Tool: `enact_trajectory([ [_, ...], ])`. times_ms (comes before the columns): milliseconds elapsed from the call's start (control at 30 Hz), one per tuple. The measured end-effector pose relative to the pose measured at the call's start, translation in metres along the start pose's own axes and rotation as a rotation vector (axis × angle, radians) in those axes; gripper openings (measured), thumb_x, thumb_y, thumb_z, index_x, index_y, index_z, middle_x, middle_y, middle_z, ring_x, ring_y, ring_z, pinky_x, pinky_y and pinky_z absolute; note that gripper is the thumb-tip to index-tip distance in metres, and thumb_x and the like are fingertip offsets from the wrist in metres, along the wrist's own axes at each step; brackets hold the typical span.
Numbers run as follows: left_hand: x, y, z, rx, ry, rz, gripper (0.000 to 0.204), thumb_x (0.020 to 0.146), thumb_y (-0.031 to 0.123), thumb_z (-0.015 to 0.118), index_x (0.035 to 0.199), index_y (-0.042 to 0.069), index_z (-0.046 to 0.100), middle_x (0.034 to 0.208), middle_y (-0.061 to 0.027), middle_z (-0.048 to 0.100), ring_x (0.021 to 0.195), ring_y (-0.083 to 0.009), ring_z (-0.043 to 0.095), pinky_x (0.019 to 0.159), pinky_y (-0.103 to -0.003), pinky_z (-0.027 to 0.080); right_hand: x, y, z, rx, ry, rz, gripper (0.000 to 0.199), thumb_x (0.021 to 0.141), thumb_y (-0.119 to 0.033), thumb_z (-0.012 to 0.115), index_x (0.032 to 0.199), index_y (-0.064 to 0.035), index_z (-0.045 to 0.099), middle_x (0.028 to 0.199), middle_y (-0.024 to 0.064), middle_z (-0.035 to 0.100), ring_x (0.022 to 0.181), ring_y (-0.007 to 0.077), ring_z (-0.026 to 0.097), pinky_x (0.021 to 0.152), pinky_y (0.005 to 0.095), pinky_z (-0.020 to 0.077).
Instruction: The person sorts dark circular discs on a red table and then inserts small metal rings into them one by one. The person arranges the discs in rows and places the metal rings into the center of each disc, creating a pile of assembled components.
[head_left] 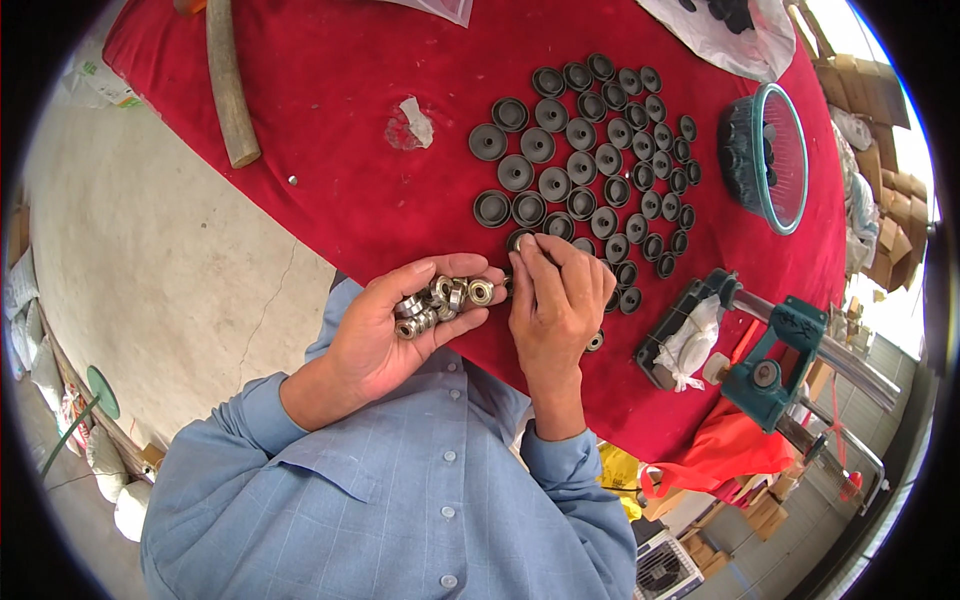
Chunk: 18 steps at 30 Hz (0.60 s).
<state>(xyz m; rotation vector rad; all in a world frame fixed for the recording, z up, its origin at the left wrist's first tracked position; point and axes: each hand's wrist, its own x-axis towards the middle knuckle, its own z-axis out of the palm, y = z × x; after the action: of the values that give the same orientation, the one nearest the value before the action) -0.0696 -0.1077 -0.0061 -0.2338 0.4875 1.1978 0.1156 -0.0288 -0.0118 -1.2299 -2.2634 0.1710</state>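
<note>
Several small steel ball bearings [440,300] lie in the cupped palm of my left hand [375,325], its fingers curled up around them. Close beside it, my right hand [560,300] is closed in a pinch, thumb and fingertips on a bearing [524,243] at a dark grey round cap on the near edge of the group. Many more of these grey round caps [553,184] stand in loose rows on the red cloth, most with a small central hub. Under my right wrist a bearing [594,341] shows at a cap. My right hand partly hides the nearest caps.
A green hand press [770,370] with a small white bag on its base stands at the right. Beyond it sit a clear-rimmed basket [765,160] and a white bag [750,45] of black parts. A wooden handle [228,90] lies far left on the red cloth [320,130].
</note>
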Motion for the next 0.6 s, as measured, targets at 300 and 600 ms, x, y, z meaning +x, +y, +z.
enact_trajectory([
  [300, 0.001, 0.001, 0.006, 0.053, 0.032, -0.010, 0.047, 0.115, 0.025, 0.039, 0.146, -0.007, 0.055, 0.147, -0.0247, 0.061, 0.137, -0.0335, 0.062, 0.116, -0.044, 0.054, -0.019, -0.017, -0.004, -0.212, -0.083, 0.002, 0.042, 0.086, -0.004, 0.067, 0.126, -0.0019, 0.076, 0.129, 0.0061, 0.067, 0.113, 0.0235, 0.064, 0.096, 0.0389, 0.0424],
  [600, 0.002, -0.002, 0.002, 0.108, 0.045, 0.012, 0.050, 0.114, 0.027, 0.041, 0.149, -0.007, 0.054, 0.148, -0.0214, 0.062, 0.132, -0.0284, 0.065, 0.114, -0.044, 0.055, -0.011, -0.024, -0.027, 0.345, -0.063, 0.085, 0.043, 0.086, -0.001, 0.075, 0.128, -0.0010, 0.072, 0.126, 0.0115, 0.069, 0.104, 0.0301, 0.067, 0.090, 0.0421, 0.0506],
])
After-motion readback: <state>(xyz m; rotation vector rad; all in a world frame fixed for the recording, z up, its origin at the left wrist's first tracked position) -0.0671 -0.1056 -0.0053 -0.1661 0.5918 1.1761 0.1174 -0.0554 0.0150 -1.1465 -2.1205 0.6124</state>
